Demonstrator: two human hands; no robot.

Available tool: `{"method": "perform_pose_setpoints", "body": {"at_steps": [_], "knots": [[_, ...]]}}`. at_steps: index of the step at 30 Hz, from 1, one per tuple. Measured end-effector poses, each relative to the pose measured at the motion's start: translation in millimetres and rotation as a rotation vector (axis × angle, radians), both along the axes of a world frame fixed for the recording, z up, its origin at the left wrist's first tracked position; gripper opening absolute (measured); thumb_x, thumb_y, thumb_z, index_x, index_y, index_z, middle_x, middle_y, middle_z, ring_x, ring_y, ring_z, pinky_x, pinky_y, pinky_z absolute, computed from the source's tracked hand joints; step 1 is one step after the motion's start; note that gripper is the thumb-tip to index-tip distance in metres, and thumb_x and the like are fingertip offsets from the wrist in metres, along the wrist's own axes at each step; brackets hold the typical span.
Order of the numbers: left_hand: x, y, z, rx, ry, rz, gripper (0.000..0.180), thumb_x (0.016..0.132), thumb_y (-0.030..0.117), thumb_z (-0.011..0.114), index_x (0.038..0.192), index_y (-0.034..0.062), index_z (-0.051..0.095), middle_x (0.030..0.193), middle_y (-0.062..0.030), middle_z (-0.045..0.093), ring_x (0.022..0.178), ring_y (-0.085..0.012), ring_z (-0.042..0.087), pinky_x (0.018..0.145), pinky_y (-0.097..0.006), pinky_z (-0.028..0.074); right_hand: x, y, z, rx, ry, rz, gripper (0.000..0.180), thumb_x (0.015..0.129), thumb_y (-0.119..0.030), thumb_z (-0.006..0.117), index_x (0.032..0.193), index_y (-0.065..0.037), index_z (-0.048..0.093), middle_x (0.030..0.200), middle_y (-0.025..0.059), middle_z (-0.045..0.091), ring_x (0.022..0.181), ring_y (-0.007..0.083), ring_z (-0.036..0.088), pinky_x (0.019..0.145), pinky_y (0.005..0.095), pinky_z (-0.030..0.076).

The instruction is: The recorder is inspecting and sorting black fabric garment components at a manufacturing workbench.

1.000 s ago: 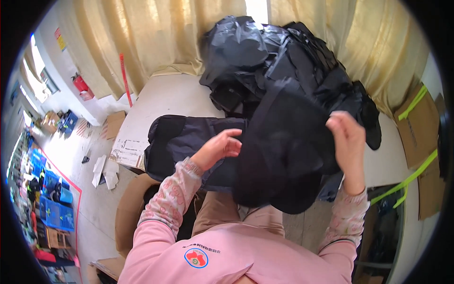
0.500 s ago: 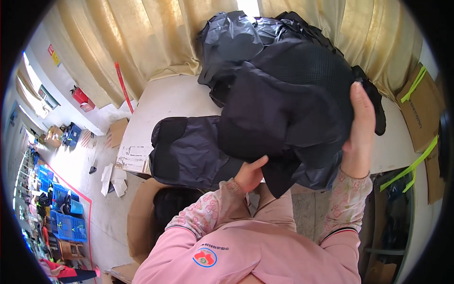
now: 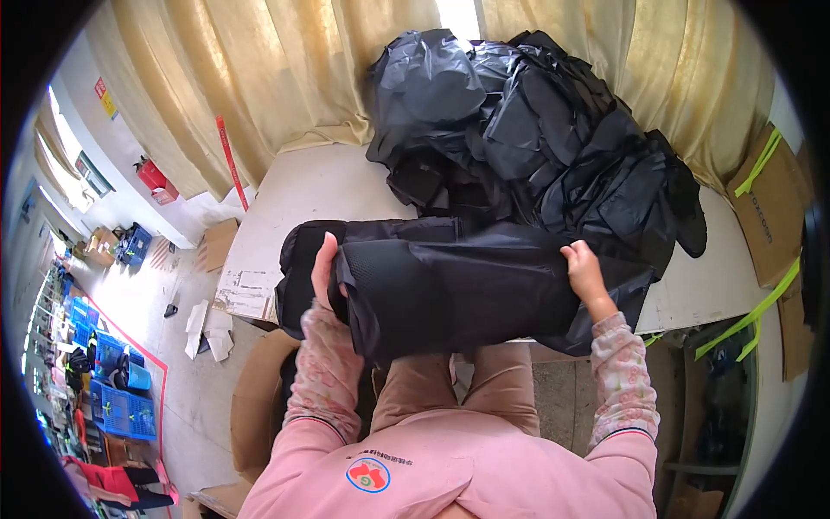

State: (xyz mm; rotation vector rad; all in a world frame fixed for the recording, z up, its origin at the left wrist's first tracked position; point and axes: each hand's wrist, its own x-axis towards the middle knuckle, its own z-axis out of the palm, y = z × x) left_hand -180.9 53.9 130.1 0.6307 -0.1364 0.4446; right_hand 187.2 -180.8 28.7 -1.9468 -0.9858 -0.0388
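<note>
A long black fabric piece (image 3: 467, 290) with a mesh patch at its left end is stretched between my hands at the table's near edge. My left hand (image 3: 323, 275) grips its left end, thumb up and fingers hidden by the cloth. My right hand (image 3: 588, 277) is closed on its upper right edge. Beneath it, another dark fabric piece (image 3: 298, 246) lies flat on the table, mostly covered. A heaped pile of black fabric pieces (image 3: 553, 130) rises just beyond, some of them shiny.
The pale table (image 3: 316, 182) has a worn left corner. Below it on the left stands an open cardboard box (image 3: 259, 394). Flattened cartons (image 3: 765, 208) with yellow-green straps lean at the right. Beige curtains (image 3: 259, 78) hang behind. Blue crates (image 3: 125, 411) stand on the floor far left.
The fabric piece that was held up over the pile has come down toward me and is spread sideways. My left hand moved left and up; my right hand came down and inward.
</note>
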Motion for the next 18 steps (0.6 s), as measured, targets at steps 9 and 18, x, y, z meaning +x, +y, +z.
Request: {"method": "perform_pose_setpoints", "body": {"at_steps": [9, 18], "knots": [[-32.8, 89.2, -57.2, 0.552, 0.737, 0.601, 0.028, 0.096, 0.028, 0.057, 0.108, 0.0039, 0.065, 0.096, 0.0008, 0.068, 0.085, -0.0079, 0.062, 0.077, -0.022, 0.049, -32.2, -21.4, 118.5, 0.269, 0.716, 0.483, 0.026, 0.092, -0.009, 0.060, 0.115, 0.000, 0.053, 0.102, 0.0039, 0.063, 0.087, 0.0099, 0.062, 0.082, 0.0237, 0.050], [-19.2, 130.1, -111.6, 0.613, 0.869, 0.493, 0.020, 0.093, 0.021, 0.062, 0.106, 0.0062, 0.064, 0.086, 0.0011, 0.065, 0.065, -0.0072, 0.056, 0.058, -0.022, 0.045, -94.2, 19.5, 251.1, 0.295, 0.469, 0.544, 0.061, 0.083, -0.029, 0.072, 0.130, 0.002, 0.049, 0.095, 0.0058, 0.061, 0.071, 0.0047, 0.056, 0.055, 0.0194, 0.044]]}}
